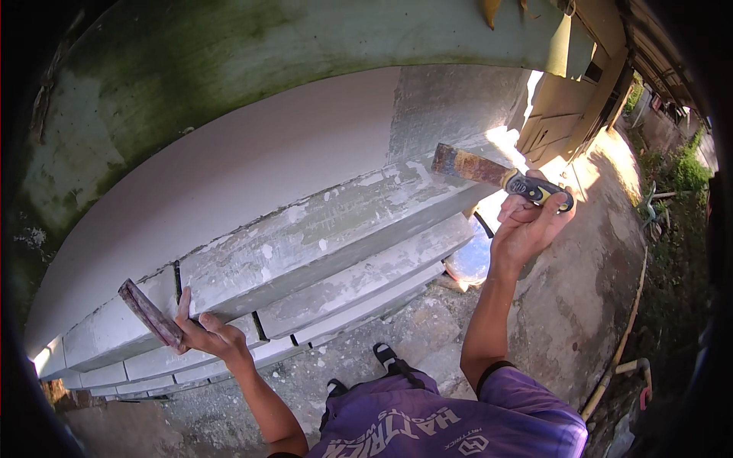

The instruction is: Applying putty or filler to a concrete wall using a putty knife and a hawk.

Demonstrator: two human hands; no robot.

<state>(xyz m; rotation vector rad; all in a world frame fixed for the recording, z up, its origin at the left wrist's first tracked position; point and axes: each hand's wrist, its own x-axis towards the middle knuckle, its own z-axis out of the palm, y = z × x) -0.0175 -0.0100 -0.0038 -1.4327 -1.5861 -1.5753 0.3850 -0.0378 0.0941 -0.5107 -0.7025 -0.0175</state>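
Note:
My right hand [527, 229] is wrapped round the dark and yellow handle of a putty knife [469, 164]. Its wide, rust-stained blade points left, over the right end of a ledge [321, 217] with patchy white and grey paint. At the lower left, my left hand [210, 333] grips one end of a narrow, flat, greyish-brown piece [149, 311], whose exact kind I cannot make out. That piece slants up to the left, in front of the ledge. One left finger is stretched upward beside a dark vertical gap.
Stepped mouldings [366, 267] run below the ledge, beneath a pale wall [267, 145] with a bare grey patch. A green-stained surface [229, 46] overhangs. A bluish round container [469, 258] stands by the right end. A pipe [618, 355] edges the rough concrete ground [565, 305].

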